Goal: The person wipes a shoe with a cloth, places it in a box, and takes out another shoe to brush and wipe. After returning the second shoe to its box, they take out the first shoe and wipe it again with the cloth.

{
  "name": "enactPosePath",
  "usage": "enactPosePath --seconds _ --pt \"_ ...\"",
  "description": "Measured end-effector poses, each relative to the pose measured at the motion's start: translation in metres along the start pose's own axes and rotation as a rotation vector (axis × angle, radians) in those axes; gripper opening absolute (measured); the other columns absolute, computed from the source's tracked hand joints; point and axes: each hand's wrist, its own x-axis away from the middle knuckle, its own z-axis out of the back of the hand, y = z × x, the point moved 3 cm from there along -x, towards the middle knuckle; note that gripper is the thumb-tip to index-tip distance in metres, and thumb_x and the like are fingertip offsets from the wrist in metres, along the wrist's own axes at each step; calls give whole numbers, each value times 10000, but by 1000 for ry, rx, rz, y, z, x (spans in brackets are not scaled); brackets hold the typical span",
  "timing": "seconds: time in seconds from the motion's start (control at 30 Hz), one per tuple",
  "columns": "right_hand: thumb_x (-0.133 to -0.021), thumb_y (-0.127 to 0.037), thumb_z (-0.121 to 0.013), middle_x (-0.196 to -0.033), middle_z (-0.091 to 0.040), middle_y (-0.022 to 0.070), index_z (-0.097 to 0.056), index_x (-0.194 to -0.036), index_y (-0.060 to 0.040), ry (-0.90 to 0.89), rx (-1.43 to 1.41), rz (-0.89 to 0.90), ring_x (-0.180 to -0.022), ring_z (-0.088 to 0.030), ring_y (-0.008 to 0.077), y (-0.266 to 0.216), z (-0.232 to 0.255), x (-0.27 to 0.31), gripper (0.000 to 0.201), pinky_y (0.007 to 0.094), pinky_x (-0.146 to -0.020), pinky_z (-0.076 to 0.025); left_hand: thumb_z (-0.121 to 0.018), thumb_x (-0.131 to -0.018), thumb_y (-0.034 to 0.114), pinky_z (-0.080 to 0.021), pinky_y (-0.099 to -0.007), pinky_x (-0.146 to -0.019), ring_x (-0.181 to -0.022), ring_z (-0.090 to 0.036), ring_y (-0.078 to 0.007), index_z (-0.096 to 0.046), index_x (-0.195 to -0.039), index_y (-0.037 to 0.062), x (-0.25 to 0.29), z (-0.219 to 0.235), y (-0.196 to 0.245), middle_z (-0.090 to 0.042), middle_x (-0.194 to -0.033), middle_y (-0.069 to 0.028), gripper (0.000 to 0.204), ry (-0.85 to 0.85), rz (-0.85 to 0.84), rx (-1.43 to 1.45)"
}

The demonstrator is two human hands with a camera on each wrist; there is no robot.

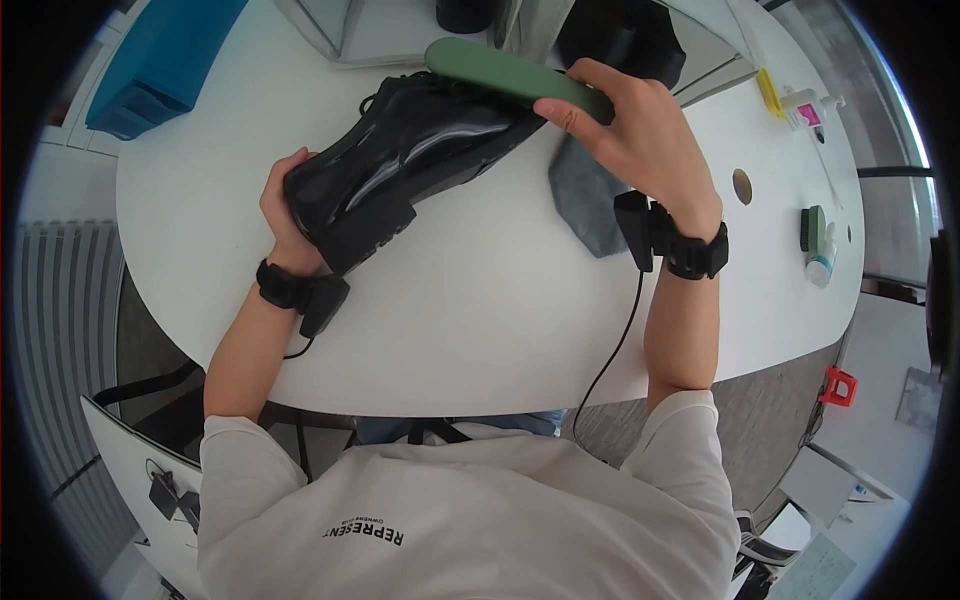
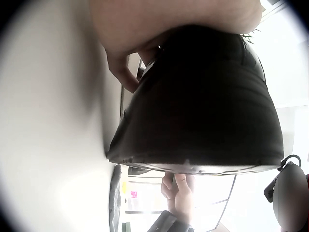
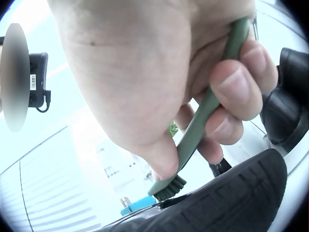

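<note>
A glossy black leather shoe (image 1: 400,135) is tilted on its side over the white table, its chunky sole towards the person. My left hand (image 1: 285,215) grips it at the heel end, and in the left wrist view the dark heel (image 2: 203,106) fills the middle. In my right hand (image 1: 655,140) is a long green-handled brush (image 1: 500,75), lying along the upper side of the toe half. The right wrist view shows the fingers curled round the handle and the dark bristles (image 3: 170,188) right at the shoe, beyond the ridged sole (image 3: 217,198). Part of the shoe's upper is hidden under the brush.
A grey cloth (image 1: 590,200) lies below the right hand. Another black shoe (image 1: 620,40) is at the back beside a clear-walled box (image 1: 715,50). On the right are a small brush (image 1: 812,228), a bottle (image 1: 820,268) and a pump bottle (image 1: 803,108). A blue box (image 1: 160,70) stands back left.
</note>
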Motion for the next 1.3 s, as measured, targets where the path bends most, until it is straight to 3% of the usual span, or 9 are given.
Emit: enactPosePath --seconds 0.1,0.23,0.33,0.4,0.5,0.63,0.7,0.93,1.3 --pt "-821 -438 -699 -581 -583 129 -687 -922 -39 -34 -93 49 -530 -591 289 -3 -6 4 411 332 -531 -460 -608 -854 -41 -514 -314 -882 -964 -614 -178 -449 -1240 -6 -6 19 -14 -613 -1072 -133 419 -256 -102 147" --pt "-822 -437 -698 -578 -586 134 -691 -927 -42 -99 -130 126 -525 -592 291 -4 -4 5 408 335 -536 -464 -596 -869 -18 -511 -317 -891 -980 -614 -186 -447 -1241 -7 -8 20 -16 -606 -1101 -136 400 -295 63 353" --pt "-814 -441 -704 -599 -598 136 -690 -925 -46 -71 -19 15 -533 -598 291 7 3 3 410 337 -542 -468 -603 -865 -8 -511 -328 -898 -984 -613 -188 -441 -1245 -6 -3 19 -7 -601 -1116 -137 413 -220 -400 -437" --pt "-809 -442 -708 -614 -606 138 -689 -926 -49 -83 51 -57 -541 -602 291 9 7 4 410 338 -546 -470 -593 -912 172 -512 -333 -891 -978 -620 -203 -502 -1203 4 -5 12 -12 -611 -1100 -140 348 -308 20 396" --pt "-806 -440 -712 -603 -604 137 -690 -924 -38 -128 -130 106 -541 -605 291 0 10 9 420 337 -544 -470 -490 -959 425 -512 -334 -875 -980 -623 -216 -574 -1135 16 -18 21 -13 -631 -1052 -138 453 -374 312 456" --pt "-797 -429 -723 -608 -606 136 -696 -892 -26 -106 -93 101 -542 -605 297 2 7 8 416 332 -545 -471 -354 -948 611 -512 -330 -843 -940 -629 -229 -633 -1082 17 1 -21 7 -659 -993 -124 670 -340 302 388" --pt "-791 -431 -724 -614 -609 136 -696 -889 -24 -46 -18 16 -539 -598 303 5 5 7 419 330 -549 -471 -366 -936 637 -509 -338 -842 -917 -630 -227 -638 -1098 -7 5 -33 12 -673 -993 -120 718 -61 342 281" --pt "-796 -460 -713 -550 -572 133 -695 -886 -24 -129 -142 214 -508 -579 287 -15 0 10 446 335 -532 -462 -427 -908 642 -485 -372 -931 -1029 -607 -268 -562 -1199 -44 -10 -4 2 -619 -1171 -166 758 -150 347 269" --pt "-843 -344 -687 -683 -634 103 -628 -1105 -96 -87 -292 256 -554 -600 266 -13 -8 8 366 320 -548 -463 -529 -896 379 -472 -366 -867 -919 -601 -244 -610 -929 54 -10 3 -1 -648 -1002 -100 336 71 290 352"
